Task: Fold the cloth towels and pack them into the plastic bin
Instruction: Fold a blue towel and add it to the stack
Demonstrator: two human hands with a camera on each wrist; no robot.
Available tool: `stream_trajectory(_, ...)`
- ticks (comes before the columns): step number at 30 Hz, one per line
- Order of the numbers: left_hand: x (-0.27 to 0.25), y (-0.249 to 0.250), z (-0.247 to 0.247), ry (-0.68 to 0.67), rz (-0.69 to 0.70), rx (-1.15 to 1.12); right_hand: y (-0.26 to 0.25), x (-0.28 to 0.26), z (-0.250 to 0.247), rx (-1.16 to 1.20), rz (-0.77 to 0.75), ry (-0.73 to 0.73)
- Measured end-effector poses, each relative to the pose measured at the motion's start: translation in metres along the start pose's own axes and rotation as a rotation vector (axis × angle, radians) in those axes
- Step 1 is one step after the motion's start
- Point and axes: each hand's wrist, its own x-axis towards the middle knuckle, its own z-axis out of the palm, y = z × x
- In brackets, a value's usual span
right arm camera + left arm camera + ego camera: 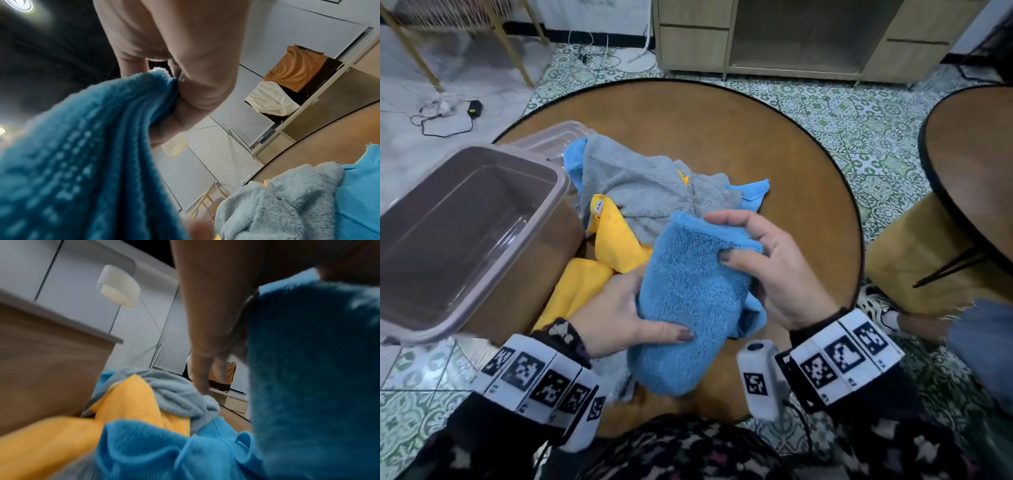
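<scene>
Blue terry, one folded towel (690, 301): held up over the near half of the bench (722, 137), just above the loose pile, between my two hands. My left hand (619, 311) takes its left edge, thumb laid across the top face, fingers out of sight beneath. My right hand (767, 267) takes the far right corner, thumb on top and fingers curled against the fold; the right wrist view shows the layered edge pinched in that grip. Both grips are clamped on this towel.

Still loose, unfolded, on the bench: grey towel (654, 185), yellow towel (616, 240), a second blue towel (751, 195) showing at the pile's edges.

Plastic bin (428, 301): at my left, touching the pile's side, nothing inside it that I can see. Bin lid (544, 137) lies behind it.

Progress, as I judge it: one towel folded, none packed; the rest to fold, all to go in the bin.
</scene>
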Motion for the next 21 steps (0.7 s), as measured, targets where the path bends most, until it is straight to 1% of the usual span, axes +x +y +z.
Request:
stream_trajectory(1,-0.001,-0.003,0.001,-0.041,-0.037,-0.061,0.001,0.004,0.001,0.014,0.02,0.023)
stream_trajectory(2,-0.002,-0.009,0.003,-0.049,-0.059,-0.101,0.004,0.007,0.002,0.025,0.048,0.053)
stream_trajectory(5,-0.006,-0.029,0.001,-0.01,-0.16,-0.246,0.025,0.014,-0.001,-0.001,0.169,0.116)
stream_trajectory(8,-0.014,-0.045,-0.01,0.022,-0.252,-0.358,0.059,0.012,-0.003,-0.099,0.354,0.128)
stream_trajectory(9,-0.018,-0.048,-0.016,0.06,-0.265,-0.381,0.073,0.01,-0.005,-0.145,0.428,0.111)
stream_trajectory(10,-0.024,-0.052,-0.023,0.105,-0.278,-0.393,0.086,0.008,-0.006,-0.212,0.504,0.058)
stream_trajectory(12,-0.034,-0.061,-0.037,0.187,-0.307,-0.392,0.114,0.003,-0.008,-0.493,0.601,-0.17)
stream_trajectory(14,-0.046,-0.066,-0.049,0.233,-0.314,-0.372,0.132,0.001,-0.005,-0.781,0.616,-0.406)
stream_trajectory(15,-0.049,-0.065,-0.054,0.253,-0.317,-0.352,0.137,0.002,-0.001,-0.874,0.619,-0.473)
stream_trajectory(16,-0.052,-0.065,-0.058,0.276,-0.322,-0.346,0.139,0.004,0.002,-0.93,0.626,-0.509)
stream_trajectory(17,-0.056,-0.063,-0.061,0.302,-0.323,-0.355,0.141,0.008,0.006,-0.966,0.63,-0.521)
stream_trajectory(19,-0.062,-0.062,-0.067,0.336,-0.33,-0.374,0.144,0.02,0.011,-1.017,0.614,-0.487)
stream_trajectory(20,-0.065,-0.064,-0.07,0.34,-0.338,-0.367,0.144,0.028,0.013,-1.01,0.586,-0.44)
stream_trajectory(21,-0.067,-0.066,-0.073,0.341,-0.349,-0.348,0.142,0.036,0.014,-0.968,0.547,-0.361)
